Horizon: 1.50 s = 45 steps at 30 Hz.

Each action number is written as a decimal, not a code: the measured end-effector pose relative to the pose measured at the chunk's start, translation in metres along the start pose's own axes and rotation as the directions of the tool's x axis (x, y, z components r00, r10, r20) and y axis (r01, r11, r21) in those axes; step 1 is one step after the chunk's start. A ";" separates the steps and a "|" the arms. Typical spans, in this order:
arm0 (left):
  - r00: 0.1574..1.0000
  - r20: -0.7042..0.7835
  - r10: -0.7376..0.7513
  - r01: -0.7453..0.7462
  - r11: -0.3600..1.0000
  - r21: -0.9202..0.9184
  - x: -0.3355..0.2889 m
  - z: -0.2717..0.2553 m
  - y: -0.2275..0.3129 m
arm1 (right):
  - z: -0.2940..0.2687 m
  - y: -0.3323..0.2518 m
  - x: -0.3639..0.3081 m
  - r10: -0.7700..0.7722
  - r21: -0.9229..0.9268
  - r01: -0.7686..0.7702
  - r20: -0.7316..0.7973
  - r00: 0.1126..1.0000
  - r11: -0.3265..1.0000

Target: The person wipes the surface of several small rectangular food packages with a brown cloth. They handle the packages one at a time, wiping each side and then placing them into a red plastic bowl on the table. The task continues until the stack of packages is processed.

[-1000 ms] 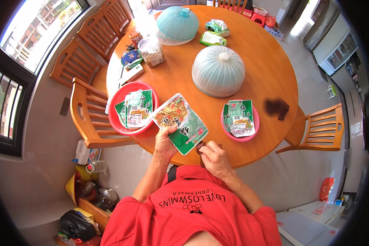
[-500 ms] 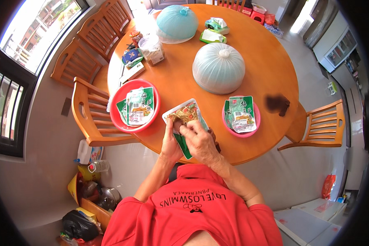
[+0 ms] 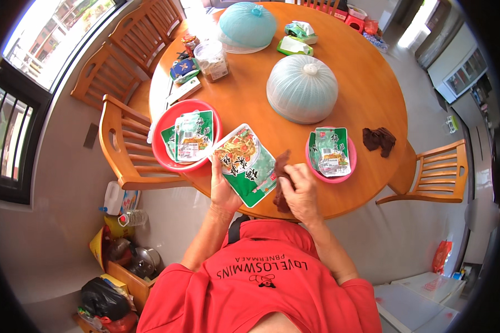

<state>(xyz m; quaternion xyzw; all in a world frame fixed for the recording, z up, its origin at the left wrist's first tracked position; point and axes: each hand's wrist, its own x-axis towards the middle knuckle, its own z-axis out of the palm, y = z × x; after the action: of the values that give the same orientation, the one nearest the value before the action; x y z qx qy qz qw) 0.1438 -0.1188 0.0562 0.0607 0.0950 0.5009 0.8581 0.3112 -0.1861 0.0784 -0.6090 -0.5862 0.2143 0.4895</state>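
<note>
My left hand (image 3: 225, 191) grips a flat green and white food packet (image 3: 249, 166) by its left edge, above the near side of the table. A picture of shredded food covers its upper part. To the right of the packet, my right hand (image 3: 299, 194) is closed with its fingers on a brown cloth (image 3: 281, 200) at the table's near edge. A red basin (image 3: 215, 119) on the left holds several similar packets (image 3: 193, 136). On the right stands a smaller pink basin (image 3: 351, 161) with more packets (image 3: 330, 152) inside.
Two domed mesh food covers, one pale (image 3: 303, 91) and one blue (image 3: 248, 26), sit on the round wooden table (image 3: 366, 83). A dark brown cloth (image 3: 379, 140) lies at the right. A clear jar (image 3: 211, 60) and tissue packs (image 3: 295, 45) stand farther back. Wooden chairs (image 3: 433, 169) surround the table.
My right hand has left the packet and moved right onto the brown cloth. The packet has turned in my left hand. The dark cloth at the right, blurred before, now lies still.
</note>
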 end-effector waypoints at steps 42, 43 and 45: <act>0.773 -0.313 0.552 -0.323 0.767 0.555 0.022 -0.055 0.121 | 0.033 0.011 -0.034 0.076 0.064 -0.102 0.325 0.943 0.993; 0.747 -0.324 0.581 -0.322 0.742 0.588 0.027 -0.068 0.134 | 0.033 0.009 -0.034 0.081 0.055 -0.104 0.317 0.945 0.993; 0.675 -0.285 0.680 -0.346 0.633 0.692 0.036 -0.087 0.158 | 0.035 0.008 -0.033 0.077 0.067 -0.104 0.319 0.944 0.992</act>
<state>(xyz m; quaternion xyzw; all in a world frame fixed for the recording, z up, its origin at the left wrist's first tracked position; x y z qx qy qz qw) 0.0075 -0.0096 -0.0008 0.2087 0.4509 0.6745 0.5461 0.2784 -0.2027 0.0463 -0.5722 -0.6190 0.3555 0.4038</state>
